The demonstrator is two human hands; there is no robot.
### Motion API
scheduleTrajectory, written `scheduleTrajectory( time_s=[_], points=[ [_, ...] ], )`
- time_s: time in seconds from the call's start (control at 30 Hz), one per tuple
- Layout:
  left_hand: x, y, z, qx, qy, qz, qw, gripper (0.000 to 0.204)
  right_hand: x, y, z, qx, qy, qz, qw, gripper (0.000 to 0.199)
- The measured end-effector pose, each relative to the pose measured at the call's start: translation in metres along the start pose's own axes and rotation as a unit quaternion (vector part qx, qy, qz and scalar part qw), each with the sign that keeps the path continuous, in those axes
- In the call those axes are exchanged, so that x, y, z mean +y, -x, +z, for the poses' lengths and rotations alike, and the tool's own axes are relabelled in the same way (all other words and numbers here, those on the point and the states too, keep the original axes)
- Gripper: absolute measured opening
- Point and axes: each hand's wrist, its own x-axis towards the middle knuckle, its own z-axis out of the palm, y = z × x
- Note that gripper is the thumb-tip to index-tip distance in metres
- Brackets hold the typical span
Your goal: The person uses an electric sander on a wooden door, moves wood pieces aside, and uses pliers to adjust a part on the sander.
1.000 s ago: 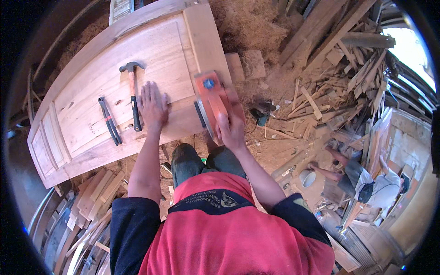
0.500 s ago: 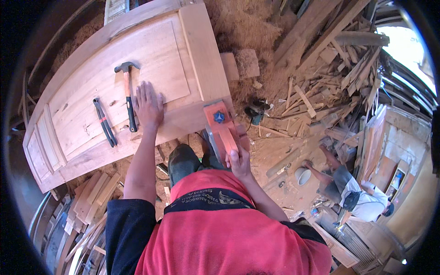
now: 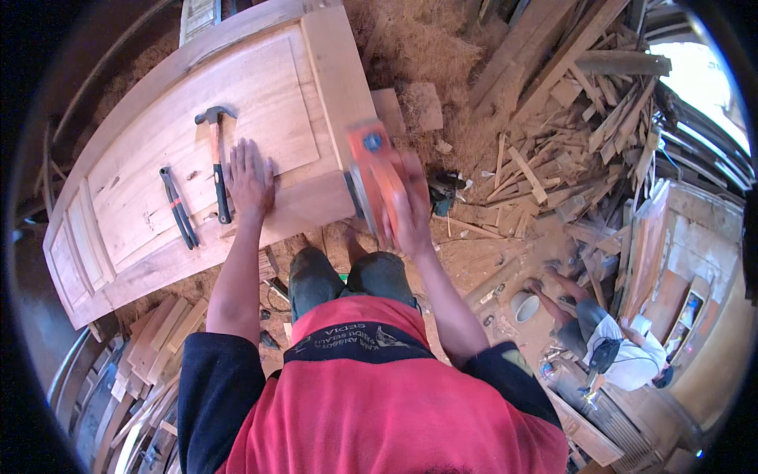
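Note:
A pale wooden panelled door (image 3: pixel 283 220) lies flat in front of me. My left hand (image 3: pixel 251 183) rests palm down on its near part, fingers stretched out. Just left of those fingers lies a claw hammer (image 3: pixel 218 170) with a black-and-orange handle. Farther left are pincers (image 3: pixel 180 212) with dark handles and red bands. My right hand (image 3: pixel 407 213) is wrapped round the rear handle of an orange electric planer (image 3: pixel 380 170) with a blue knob. The planer stands against the door's right end edge; motion blurs it slightly, and its sole is hidden.
Heaped wood scraps (image 3: pixel 545 158) and shavings (image 3: pixel 426 39) cover the ground to the right. Stacked boards (image 3: pixel 162 340) lie at lower left. At right a co-worker in a white shirt (image 3: pixel 628 351) crouches by a white bucket (image 3: pixel 523 306).
My right hand has pushed the planer away from me along the door's right end, and my right arm is more stretched out. My left hand stays flat on the door.

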Motion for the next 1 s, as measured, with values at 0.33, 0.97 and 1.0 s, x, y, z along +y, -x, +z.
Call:
scheduleTrajectory(
  time_s=[0.33, 0.97, 1.0],
  points=[
    [-0.005, -0.100, 0.045, 0.113, -0.059, -0.083, 0.988, 0.047, 0.056, 0.091, -0.044, 0.021, 0.018, 0.042, 0.999, 0.057],
    [0.008, -0.119, 0.034, 0.082, -0.027, -0.148, 0.985, 0.047, -0.084, -0.267, 0.059, 0.032, 0.111, -0.071, 0.991, 0.058],
    [0.009, -0.119, 0.034, 0.084, -0.026, -0.148, 0.985, 0.047, -0.088, -0.286, 0.065, 0.049, 0.112, -0.098, 0.988, 0.061]
  ],
)
